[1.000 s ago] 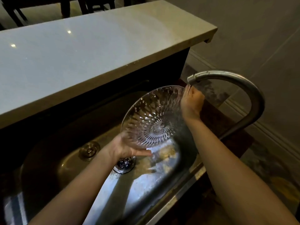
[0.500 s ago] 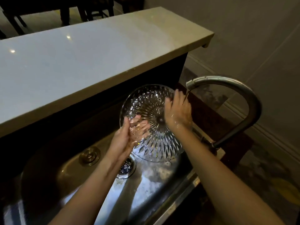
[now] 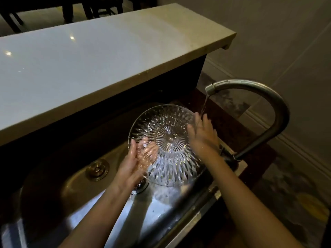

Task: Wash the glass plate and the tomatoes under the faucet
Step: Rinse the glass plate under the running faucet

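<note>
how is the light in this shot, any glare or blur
Head view: dim overall, brightest on the counter, which carries two small lamp glints. Head view: the bowl sparkles with sharp highlights, and the sink floor shines pale near the bottom. Head view: the left hand looks smeared where its fingers sit behind the wet glass.

Left hand [image 3: 136,161] and right hand [image 3: 203,138] hold glass bowl [image 3: 168,126].

Two bare arms on show: left forearm [image 3: 100,208] in from 7 o'clock, right forearm [image 3: 238,197] from 5 o'clock, sleeveless to the frame's edge. Left hand [image 3: 137,159] glistens wet; right hand [image 3: 202,136], at its 2 o'clock, shows a faint sheen.
</note>
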A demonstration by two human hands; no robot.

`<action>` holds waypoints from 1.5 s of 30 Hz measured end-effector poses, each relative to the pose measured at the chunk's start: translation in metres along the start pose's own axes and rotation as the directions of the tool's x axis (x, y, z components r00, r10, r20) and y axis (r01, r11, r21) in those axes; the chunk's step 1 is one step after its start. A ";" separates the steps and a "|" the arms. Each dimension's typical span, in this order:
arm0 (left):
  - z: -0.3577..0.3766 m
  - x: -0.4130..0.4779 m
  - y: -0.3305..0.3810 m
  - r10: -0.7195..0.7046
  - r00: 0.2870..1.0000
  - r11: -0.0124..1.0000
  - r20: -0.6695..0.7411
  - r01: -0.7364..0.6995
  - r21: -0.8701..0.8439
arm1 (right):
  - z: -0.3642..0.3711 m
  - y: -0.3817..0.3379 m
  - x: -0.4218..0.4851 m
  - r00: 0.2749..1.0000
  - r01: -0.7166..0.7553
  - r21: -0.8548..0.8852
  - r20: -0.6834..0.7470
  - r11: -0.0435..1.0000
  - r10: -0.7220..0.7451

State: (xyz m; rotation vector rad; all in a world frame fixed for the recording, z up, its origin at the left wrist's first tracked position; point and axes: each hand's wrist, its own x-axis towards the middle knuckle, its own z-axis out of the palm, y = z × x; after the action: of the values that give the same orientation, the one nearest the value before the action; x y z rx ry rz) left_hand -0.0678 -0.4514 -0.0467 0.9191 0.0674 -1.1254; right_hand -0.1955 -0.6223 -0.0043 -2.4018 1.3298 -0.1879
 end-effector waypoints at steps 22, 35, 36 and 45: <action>0.016 0.007 0.004 -0.008 0.998 0.998 0.066 0.012 -0.063 | 0.029 -0.039 -0.044 0.680 0.731 -0.299 0.236 0.613 -0.695; 0.026 0.013 0.013 -0.007 0.976 1.000 -0.217 0.005 -0.010 | -0.045 -0.014 0.010 0.936 -0.275 0.932 0.203 0.237 0.287; 0.031 0.017 0.014 0.054 0.954 0.988 -0.294 -0.009 0.153 | -0.045 -0.015 0.008 0.938 -0.255 0.934 0.176 0.251 0.298; 0.127 0.021 -0.038 0.471 0.784 -0.207 0.404 -0.347 0.915 | -0.029 -0.030 -0.015 0.930 -0.080 0.904 -0.084 0.420 0.358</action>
State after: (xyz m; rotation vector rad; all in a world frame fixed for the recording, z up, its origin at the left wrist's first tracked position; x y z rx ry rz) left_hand -0.1372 -0.5549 0.0029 2.1436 -1.1652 -0.2167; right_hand -0.1888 -0.6036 0.0354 -1.2759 1.1764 -0.9258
